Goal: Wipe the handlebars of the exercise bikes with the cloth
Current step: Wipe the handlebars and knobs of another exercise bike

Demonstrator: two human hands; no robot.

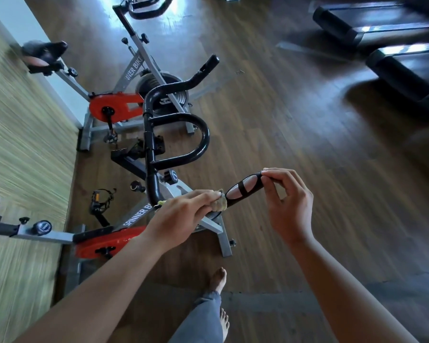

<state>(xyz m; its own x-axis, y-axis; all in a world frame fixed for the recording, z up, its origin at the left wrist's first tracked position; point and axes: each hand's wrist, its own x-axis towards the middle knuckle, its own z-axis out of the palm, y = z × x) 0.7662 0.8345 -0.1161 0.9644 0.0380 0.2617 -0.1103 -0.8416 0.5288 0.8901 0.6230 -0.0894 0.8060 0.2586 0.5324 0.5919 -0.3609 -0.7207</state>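
Observation:
The nearest bike's black handlebar point(178, 120) loops in front of me, and its near grip point(243, 190) carries silver sensor pads. My left hand point(183, 214) presses a small yellowish cloth point(221, 203) around the bar just below that grip. My right hand point(286, 204) pinches the tip of the same grip with fingertips and thumb. The cloth is mostly hidden under my left fingers.
Two grey and red spinner bikes stand by the left wall: the near one point(104, 241) under my arms, the other point(114, 107) behind it. A third handlebar point(146, 8) shows at the top. Treadmills point(394, 45) sit at the upper right. My bare feet point(219, 280) are on the wooden floor.

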